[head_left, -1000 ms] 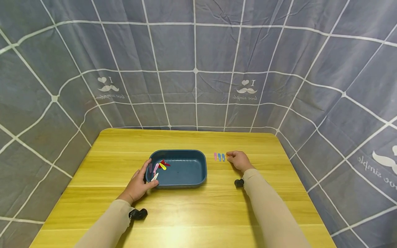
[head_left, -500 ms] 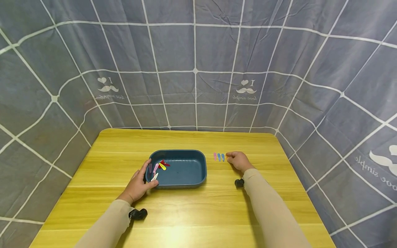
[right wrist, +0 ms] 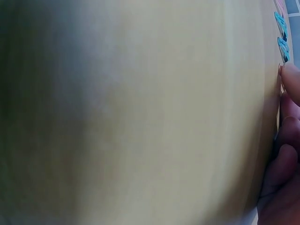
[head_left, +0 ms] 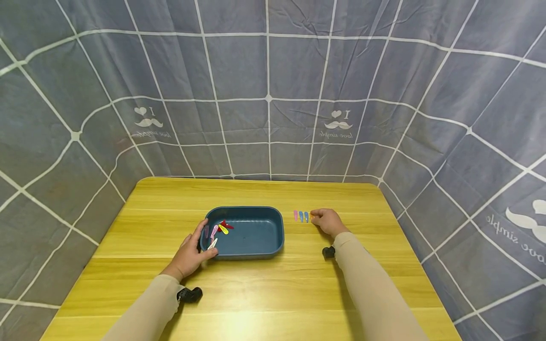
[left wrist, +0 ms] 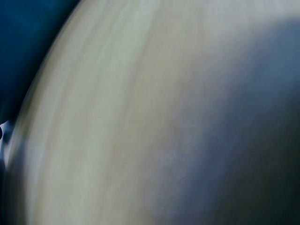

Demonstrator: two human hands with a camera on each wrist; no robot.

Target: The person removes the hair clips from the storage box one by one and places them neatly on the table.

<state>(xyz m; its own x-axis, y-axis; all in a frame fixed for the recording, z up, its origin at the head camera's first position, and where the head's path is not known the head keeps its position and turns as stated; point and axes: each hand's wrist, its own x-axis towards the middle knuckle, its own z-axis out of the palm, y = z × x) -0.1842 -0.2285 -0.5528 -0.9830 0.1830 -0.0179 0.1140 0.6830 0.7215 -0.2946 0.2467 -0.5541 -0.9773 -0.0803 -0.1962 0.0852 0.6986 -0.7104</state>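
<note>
In the head view my left hand (head_left: 189, 255) holds the left end of a dark blue plastic bin (head_left: 256, 256), fingers along its side and thumb at the front rim. Inside lie several snap hair clips: a yellow hair clip (head_left: 223, 229), a pink hair clip (head_left: 214, 231), a white hair clip (head_left: 213, 244) and red ones (head_left: 224, 223). On the table my right hand (head_left: 328, 221) pinches an orange hair clip (head_left: 312, 215), mostly hidden by the fingers. Beside it, in a row, are two blue hair clips (head_left: 301, 216) and a pink hair clip (head_left: 295, 215).
The wooden table (head_left: 264, 293) carries the bin and the row of clips. A grey curtain (head_left: 239, 118) with white lines hangs around its back and sides. Each wrist wears a small black camera (head_left: 190, 294). The left wrist view is mostly blurred tabletop.
</note>
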